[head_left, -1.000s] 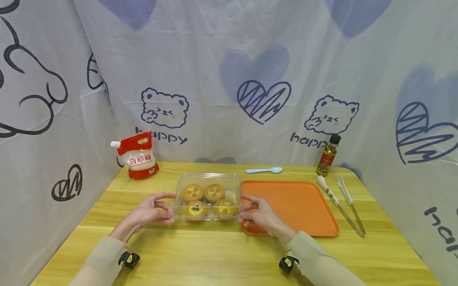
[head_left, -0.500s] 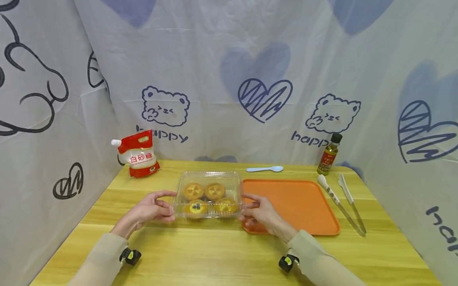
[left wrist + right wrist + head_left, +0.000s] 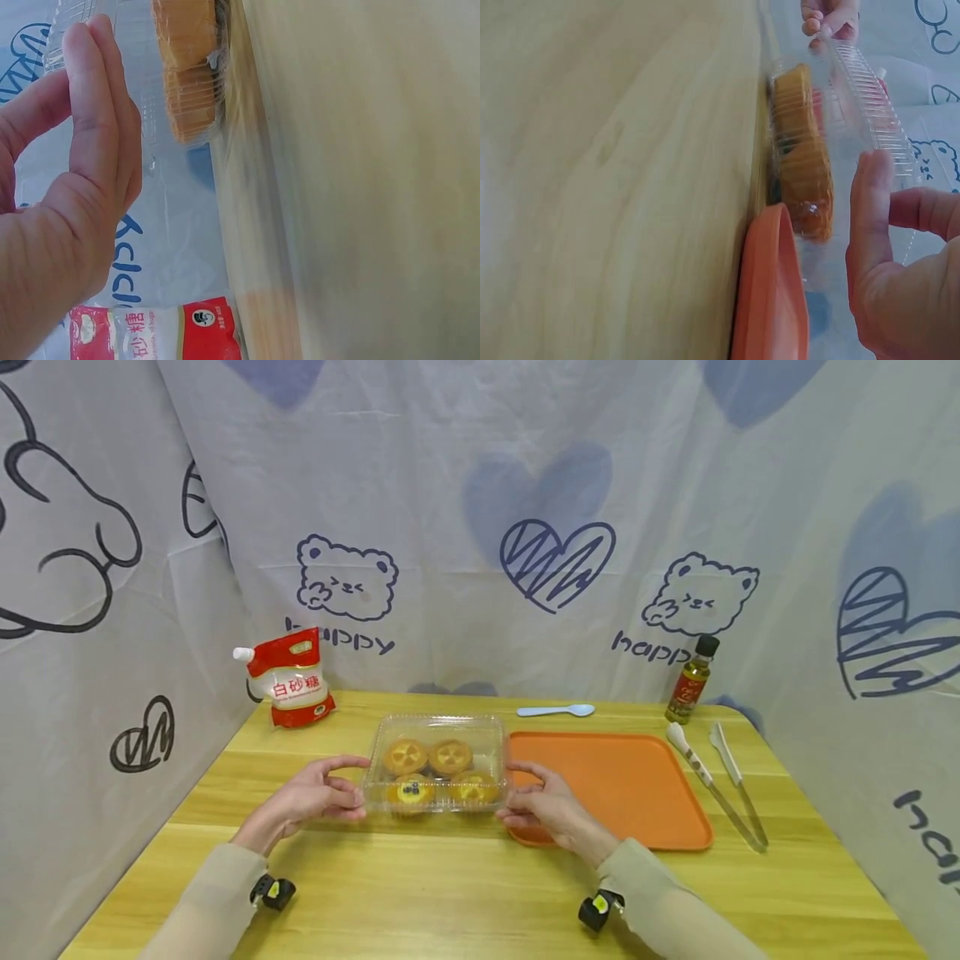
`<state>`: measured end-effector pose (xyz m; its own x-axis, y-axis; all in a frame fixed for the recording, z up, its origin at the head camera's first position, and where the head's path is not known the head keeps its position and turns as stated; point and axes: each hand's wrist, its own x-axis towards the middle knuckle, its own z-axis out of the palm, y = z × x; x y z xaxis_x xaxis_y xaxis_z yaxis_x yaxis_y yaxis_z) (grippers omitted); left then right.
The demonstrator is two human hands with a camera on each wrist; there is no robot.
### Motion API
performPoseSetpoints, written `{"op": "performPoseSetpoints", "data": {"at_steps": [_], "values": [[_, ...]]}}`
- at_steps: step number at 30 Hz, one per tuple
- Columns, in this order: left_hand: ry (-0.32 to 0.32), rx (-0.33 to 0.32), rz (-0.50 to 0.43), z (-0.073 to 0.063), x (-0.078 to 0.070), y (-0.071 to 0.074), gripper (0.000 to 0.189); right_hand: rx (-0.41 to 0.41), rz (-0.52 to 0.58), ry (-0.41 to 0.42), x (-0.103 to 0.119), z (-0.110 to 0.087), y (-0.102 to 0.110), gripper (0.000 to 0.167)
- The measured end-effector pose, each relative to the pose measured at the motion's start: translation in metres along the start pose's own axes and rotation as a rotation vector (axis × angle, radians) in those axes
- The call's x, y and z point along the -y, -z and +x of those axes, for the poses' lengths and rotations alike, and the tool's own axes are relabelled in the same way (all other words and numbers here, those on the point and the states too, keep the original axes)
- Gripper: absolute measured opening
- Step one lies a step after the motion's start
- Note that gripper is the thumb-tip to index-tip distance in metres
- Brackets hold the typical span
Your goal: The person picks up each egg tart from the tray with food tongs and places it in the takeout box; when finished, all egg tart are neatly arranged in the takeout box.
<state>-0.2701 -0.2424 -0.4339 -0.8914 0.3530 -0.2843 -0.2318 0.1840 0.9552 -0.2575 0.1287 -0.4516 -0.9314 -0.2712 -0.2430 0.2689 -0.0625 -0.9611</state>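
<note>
A clear plastic clamshell box with several round golden pastries inside sits left of the orange tray. My left hand holds it at its left front corner, and my right hand grips the right front corner. One front pastry has dark bits on top. In the left wrist view, my left hand has thumb and fingers at the ridged rim. The right wrist view shows my right hand at the other end of that rim, which stands above the pastries.
The orange tray lies right beside the box, under my right hand. Metal tongs with pale tips lie farther right. Behind are a pale blue spoon and an oil bottle. A red and white sugar pouch stands back left.
The head view has tipped a little, so the whole scene sits slightly higher in frame. Both hands keep their hold on the box, with hardly any movement.
</note>
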Motion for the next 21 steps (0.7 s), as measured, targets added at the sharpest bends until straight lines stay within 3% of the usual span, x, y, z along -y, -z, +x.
{"op": "performPoseSetpoints", "data": {"at_steps": [5,8,10,16,21], "values": [[-0.037,0.048,0.049,-0.003,0.001,0.005,0.067,0.007,-0.068,0.017,-0.001,0.0,0.002,0.06],[-0.067,0.072,0.144,-0.004,-0.001,0.008,0.065,0.014,-0.143,0.044,-0.001,0.0,0.006,0.057],[-0.09,0.044,0.218,-0.004,-0.003,0.01,0.059,0.002,-0.195,0.07,0.001,-0.001,0.01,0.055],[-0.164,-0.196,0.337,-0.004,-0.017,0.006,0.04,-0.059,-0.343,0.149,0.01,-0.003,0.029,0.044],[-0.232,-0.376,0.422,-0.001,-0.027,-0.014,0.033,-0.079,-0.505,0.214,0.017,-0.009,0.048,0.035]]}}
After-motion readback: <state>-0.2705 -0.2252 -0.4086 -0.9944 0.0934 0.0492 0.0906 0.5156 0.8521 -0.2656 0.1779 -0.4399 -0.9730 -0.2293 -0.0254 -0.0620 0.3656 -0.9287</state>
